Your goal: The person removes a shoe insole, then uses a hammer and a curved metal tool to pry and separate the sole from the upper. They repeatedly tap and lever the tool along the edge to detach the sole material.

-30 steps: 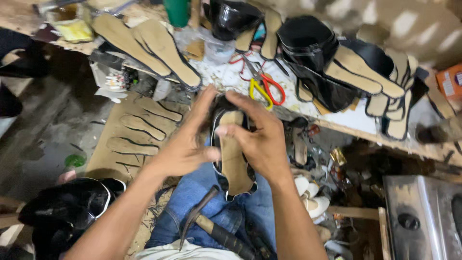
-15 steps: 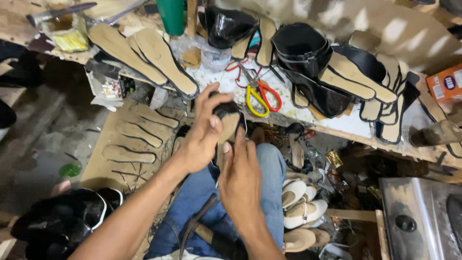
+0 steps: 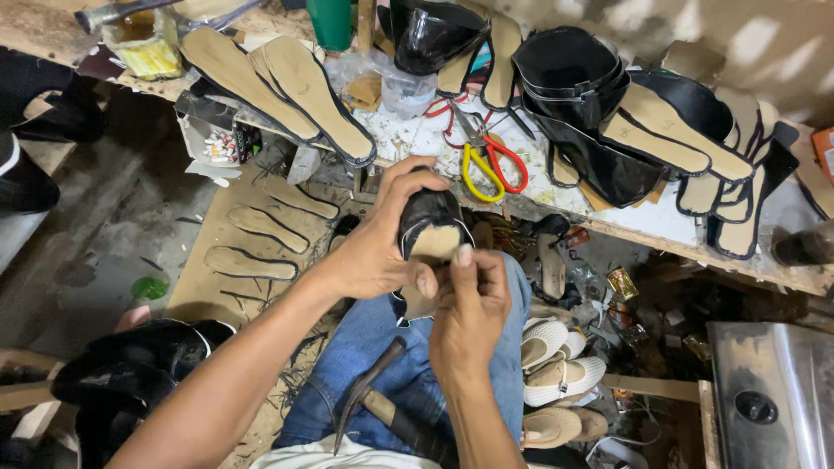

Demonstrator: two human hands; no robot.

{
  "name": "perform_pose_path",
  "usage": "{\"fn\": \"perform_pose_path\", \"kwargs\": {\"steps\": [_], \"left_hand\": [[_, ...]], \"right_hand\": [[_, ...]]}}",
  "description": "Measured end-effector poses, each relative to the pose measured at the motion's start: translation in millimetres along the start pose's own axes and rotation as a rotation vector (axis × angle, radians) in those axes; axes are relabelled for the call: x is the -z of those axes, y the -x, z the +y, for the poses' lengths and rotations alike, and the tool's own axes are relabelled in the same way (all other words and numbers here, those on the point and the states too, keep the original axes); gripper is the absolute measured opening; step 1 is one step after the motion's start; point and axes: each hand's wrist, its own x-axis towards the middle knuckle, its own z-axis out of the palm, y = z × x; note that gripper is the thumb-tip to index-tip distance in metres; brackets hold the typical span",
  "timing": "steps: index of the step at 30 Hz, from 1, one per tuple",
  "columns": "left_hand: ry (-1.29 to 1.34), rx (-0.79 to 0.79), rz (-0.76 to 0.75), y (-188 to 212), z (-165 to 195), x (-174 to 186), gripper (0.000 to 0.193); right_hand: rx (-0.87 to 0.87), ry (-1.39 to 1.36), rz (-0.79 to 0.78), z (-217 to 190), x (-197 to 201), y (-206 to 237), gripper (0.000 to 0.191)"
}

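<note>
Since half a second ago the black shoe (image 3: 432, 227) has been turned further on end, so that only its tan heel end faces up between the hands, where a second ago its whole insole lay flat across the lap. The left hand (image 3: 380, 246) wraps around the shoe from the left, fingers curled over its black upper and thumb near the tan sole, clamped on it. The right hand (image 3: 469, 304) comes up from below, thumb and fingertips pinched at the lower edge of the same shoe; how firmly it grips cannot be told. The shoe is held above the knees in blue jeans (image 3: 382, 365), just in front of the edge of the workbench (image 3: 669, 227). Across the lap lies a hammer (image 3: 373, 399), its dark head pointing to the left thigh. On the bench behind the shoe lie scissors with red and yellow handles (image 3: 486, 161), tan insoles (image 3: 287, 78) to the left and a stack of black shoe uppers (image 3: 591, 104) to the right. A cardboard sheet with cut-out sole shapes (image 3: 252, 234) lies on the floor at left, and pale finished shoes (image 3: 556, 365) are piled under the bench at right.
</note>
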Motion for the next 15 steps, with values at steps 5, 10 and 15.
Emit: {"fn": "perform_pose_path", "kwargs": {"steps": [5,10,15], "left_hand": [[0.005,-0.020,-0.054,-7,-1,-1,0.116],[-0.011,-0.012,-0.070,-13,5,-4,0.113],[-0.031,0.016,-0.148,-16,11,-4,0.083]], "right_hand": [[0.056,0.276,0.070,-12,2,6,0.019],[0.090,0.318,0.096,-26,-4,-11,0.025],[0.073,0.426,0.133,-43,-18,-17,0.029]]}}
